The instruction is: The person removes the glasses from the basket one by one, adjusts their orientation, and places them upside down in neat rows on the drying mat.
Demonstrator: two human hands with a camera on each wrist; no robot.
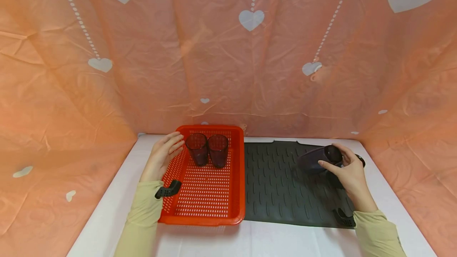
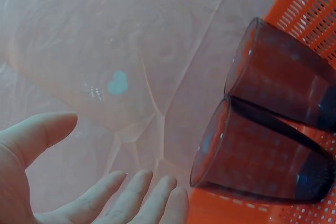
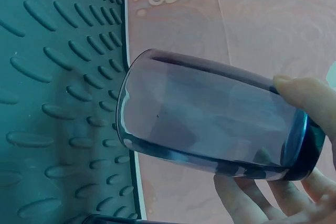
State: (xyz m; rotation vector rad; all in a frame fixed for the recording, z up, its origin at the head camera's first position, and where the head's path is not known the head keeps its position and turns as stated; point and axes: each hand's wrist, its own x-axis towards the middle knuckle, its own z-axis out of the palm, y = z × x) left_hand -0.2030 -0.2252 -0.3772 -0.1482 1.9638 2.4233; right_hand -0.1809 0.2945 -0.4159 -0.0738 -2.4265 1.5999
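Note:
Two tinted drinking glasses [image 1: 218,152] stand side by side, mouths up, in the far part of the red plastic basket [image 1: 201,220]. My left hand [image 1: 163,156] is at the basket's left rim, fingers extended towards the glasses and holding nothing; in the left wrist view a gap shows between fingertips and glasses. My right hand [image 1: 350,169] grips another tinted glass [image 3: 210,119] near its base, thumb on one side and fingers on the other. That glass is tilted over the dark ribbed mat [image 1: 275,185], its mouth pointing left.
Another dark glass [image 1: 360,160] is partly hidden behind my right hand, at the mat's right side. Basket and mat lie side by side on a white table [image 1: 200,245]. An orange sheet with hearts [image 1: 221,70] rises behind and at both sides.

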